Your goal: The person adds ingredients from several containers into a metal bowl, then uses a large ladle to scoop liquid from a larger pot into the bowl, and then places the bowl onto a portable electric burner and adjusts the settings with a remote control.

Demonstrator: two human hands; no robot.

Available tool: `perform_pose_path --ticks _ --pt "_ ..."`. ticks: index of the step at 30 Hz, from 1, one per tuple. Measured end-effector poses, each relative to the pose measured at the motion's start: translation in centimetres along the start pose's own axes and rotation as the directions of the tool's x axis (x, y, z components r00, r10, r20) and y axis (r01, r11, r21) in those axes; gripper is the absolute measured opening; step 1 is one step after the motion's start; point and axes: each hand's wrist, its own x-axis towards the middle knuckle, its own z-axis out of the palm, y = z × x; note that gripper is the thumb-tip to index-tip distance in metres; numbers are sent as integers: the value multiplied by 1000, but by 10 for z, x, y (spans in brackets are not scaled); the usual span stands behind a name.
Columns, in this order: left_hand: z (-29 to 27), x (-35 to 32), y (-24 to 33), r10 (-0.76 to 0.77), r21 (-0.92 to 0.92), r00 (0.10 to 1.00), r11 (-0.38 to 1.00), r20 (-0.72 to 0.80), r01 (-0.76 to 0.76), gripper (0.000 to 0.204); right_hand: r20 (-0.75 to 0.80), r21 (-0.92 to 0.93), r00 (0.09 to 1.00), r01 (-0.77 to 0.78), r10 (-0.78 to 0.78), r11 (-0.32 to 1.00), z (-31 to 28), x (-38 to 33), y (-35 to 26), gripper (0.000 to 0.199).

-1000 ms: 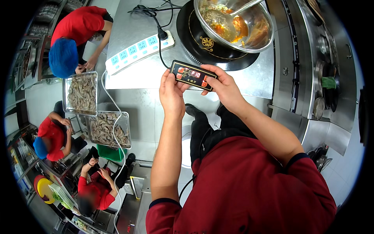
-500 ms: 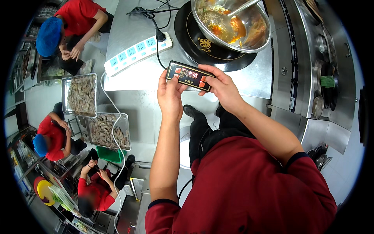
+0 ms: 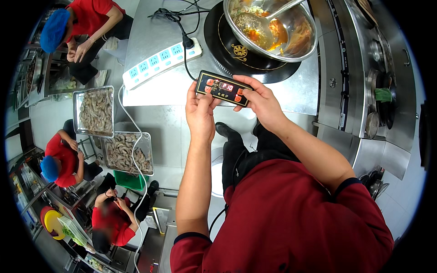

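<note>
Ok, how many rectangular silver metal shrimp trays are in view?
2: an upper tray at picture left, and a lower tray below and right, crossed by a white cable.

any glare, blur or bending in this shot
Head view: pale glare on the steel tabletop; head view: edges of the steel unit at right bend toward the black rim; head view: left hand, right hand and control box look fairly sharp, its red display glowing.

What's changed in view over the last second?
The upper-left co-worker drew back up and left; their hands moved away from the upper shrimp tray. The left hand and right hand still hold the control panel; the steel bowl stays put.
</note>
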Motion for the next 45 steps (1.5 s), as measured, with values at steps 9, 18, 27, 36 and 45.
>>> perform_pose_path --ticks 9,18,27,36,45 --pt "0 0 -1 11 7 1000 1000 1 -11 49 -6 10 1000 5 -5 1000 0 1 2 37" --pt "-1 -1 0 17 16 1000 1000 4 -17 50 -3 17 1000 8 -8 1000 1 1 3 37" --pt "-5 -3 2 13 58 1000 998 -14 -12 56 6 55 1000 1 -1 998 3 2 12 36" --pt "-28 6 1 45 120 997 992 -59 -38 59 10 -438 991 121 -130 891 -5 -24 20 43" --pt "-63 75 11 195 619 975 780 -108 -87 57 54 -708 923 304 -380 637 -83 -123 -87 43"
